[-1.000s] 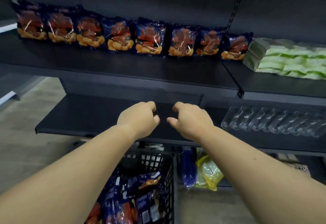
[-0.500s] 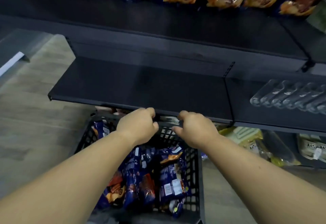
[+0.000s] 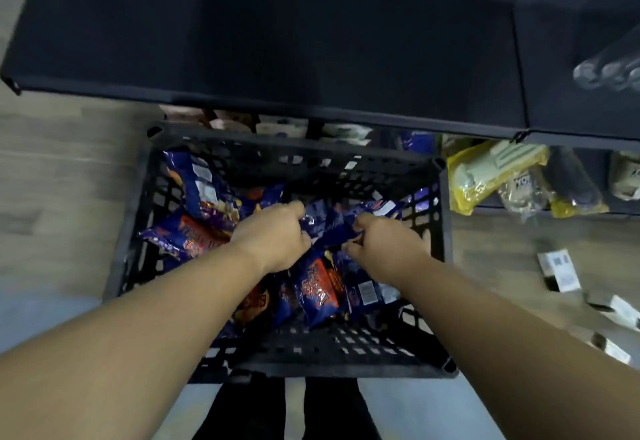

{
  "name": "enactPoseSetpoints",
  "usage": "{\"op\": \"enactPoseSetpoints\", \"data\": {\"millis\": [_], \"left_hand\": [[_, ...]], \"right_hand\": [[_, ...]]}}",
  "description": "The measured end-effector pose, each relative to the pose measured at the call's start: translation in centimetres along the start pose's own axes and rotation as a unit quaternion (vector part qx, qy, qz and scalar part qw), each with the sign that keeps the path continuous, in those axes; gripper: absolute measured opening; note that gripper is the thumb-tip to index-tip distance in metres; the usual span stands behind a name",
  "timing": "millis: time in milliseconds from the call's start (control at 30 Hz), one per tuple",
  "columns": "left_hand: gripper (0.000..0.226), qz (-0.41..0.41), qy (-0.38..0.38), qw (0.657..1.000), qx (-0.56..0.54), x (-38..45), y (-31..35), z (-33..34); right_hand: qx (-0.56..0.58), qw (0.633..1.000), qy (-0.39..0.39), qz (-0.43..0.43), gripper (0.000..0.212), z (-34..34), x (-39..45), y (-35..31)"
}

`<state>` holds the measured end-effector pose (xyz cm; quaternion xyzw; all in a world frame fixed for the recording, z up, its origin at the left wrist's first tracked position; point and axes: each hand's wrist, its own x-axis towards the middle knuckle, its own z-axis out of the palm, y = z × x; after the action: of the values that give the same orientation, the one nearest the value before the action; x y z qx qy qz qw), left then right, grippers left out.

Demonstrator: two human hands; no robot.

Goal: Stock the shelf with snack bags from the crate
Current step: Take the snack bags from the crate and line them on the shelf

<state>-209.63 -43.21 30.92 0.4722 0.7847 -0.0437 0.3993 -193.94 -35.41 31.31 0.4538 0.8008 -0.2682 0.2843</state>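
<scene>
Both hands were down in the crate [image 3: 360, 358], curled around the same blue bag [image 3: 325, 228]: left hand [image 3: 273, 235] gripped its left end, right hand [image 3: 384, 242] pinched the right end. More bags [image 3: 317, 292] lay underneath; the shelf [image 3: 263, 41] above sat bare.

No legible text. Snack bags [image 3: 317, 292] in crate [image 3: 301, 154]: red-orange lettering, white label patches, blurred. Boxes on floor [image 3: 559, 268]: code-like print, unreadable. Yellow packet [image 3: 485, 171]: markings indistinct.
</scene>
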Motion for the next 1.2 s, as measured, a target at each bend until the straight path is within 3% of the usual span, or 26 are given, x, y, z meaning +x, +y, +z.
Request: {"op": "enactPoseSetpoints", "data": {"millis": [233, 367, 700, 833, 1000, 1200], "left_hand": [[0.043, -0.062, -0.101, 0.993, -0.009, 1.7, -1.2, 7.0], [0.053, -0.11, -0.146, 0.983, -0.032, 2.5, -1.2, 10.2], [0.084, -0.226, -0.089, 0.958, -0.151, 4.1, 0.2, 15.2], [0.094, -0.257, -0.069, 0.945, -0.189, 4.4, 0.7, 15.5], [0.099, -0.199, -0.051, 0.958, -0.201, 3.6, 0.2, 14.1], [0.1, -0.105, -0.119, 0.974, -0.161, 2.3, -2.8, 8.9]], "right_hand": [[-0.059, 0.998, -0.027, -0.021, 0.038, 4.3, 2.2, 2.2], [-0.118, 0.992, -0.032, -0.018, 0.049, 6.1, 3.1, 4.0], [-0.005, 0.996, -0.065, 0.059, 0.093, 8.2, 5.2, 5.7], [-0.015, 0.996, -0.058, 0.068, 0.093, 7.7, 5.6, 5.7], [-0.003, 0.998, -0.034, 0.058, 0.08, 6.4, 5.2, 5.3], [0.016, 0.999, 0.0, 0.038, 0.054, 5.1, 5.0, 4.8]]}}
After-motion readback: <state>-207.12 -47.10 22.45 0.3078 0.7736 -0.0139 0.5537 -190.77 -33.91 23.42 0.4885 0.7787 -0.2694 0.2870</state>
